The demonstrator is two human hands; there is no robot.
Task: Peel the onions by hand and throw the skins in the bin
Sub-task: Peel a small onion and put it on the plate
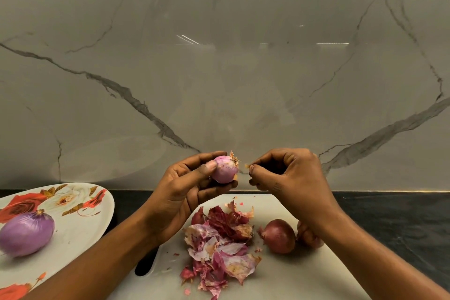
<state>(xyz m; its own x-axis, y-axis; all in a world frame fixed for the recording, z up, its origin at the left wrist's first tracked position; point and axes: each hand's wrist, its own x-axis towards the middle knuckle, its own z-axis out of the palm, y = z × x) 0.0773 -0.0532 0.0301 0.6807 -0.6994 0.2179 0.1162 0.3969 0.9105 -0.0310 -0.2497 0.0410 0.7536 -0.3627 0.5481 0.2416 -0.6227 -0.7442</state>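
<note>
White board [304, 275] on a dark counter [401, 217], marble wall [219, 68] behind. The left hand [180, 192] grips an onion [224, 172] — pink, shiny, nearly bare — above the board; the right hand [287, 178] pinches a skin shred [247, 166].

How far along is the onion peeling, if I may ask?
Done: one peeled onion on the plate. In hand: left hand holds a nearly bare onion, right hand pinches a scrap of skin. Left: at least one unpeeled onion and skin pile on the board; no bin visible.
</note>
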